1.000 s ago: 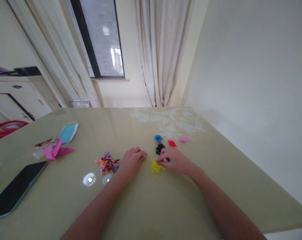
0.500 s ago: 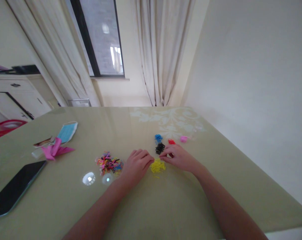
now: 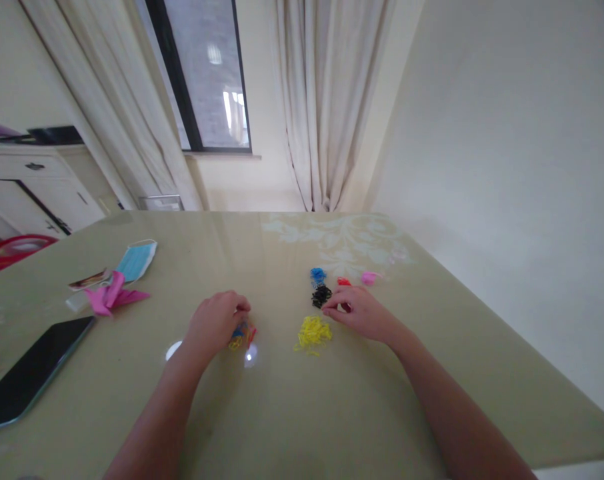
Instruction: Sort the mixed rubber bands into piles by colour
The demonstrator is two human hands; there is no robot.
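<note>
Small rubber bands lie in piles on the table. My left hand [image 3: 216, 323] is over the mixed-colour pile [image 3: 241, 333], hiding much of it; its fingers curl down and their tips are hidden. My right hand [image 3: 359, 313] hovers just right of the black rubber bands [image 3: 321, 297], thumb and forefinger pinched together; whatever is between them is too small to make out. Below and between the hands sits the yellow rubber band pile [image 3: 314, 332]. Behind lie blue rubber bands [image 3: 318, 275], red ones [image 3: 343, 281] partly covered by my right hand, and pink ones [image 3: 369, 277].
On the left of the glossy table [image 3: 292, 413] rest a dark phone-like slab [image 3: 37, 370], a pink folded-paper shape [image 3: 113, 295] and a blue face mask [image 3: 137, 261]. A wall [image 3: 522, 167] runs along the right edge; curtains [image 3: 315, 100] hang beyond the table.
My left hand has moved left from the yellow pile to the mixed pile. My right hand has stayed nearly in place, close to the black bands.
</note>
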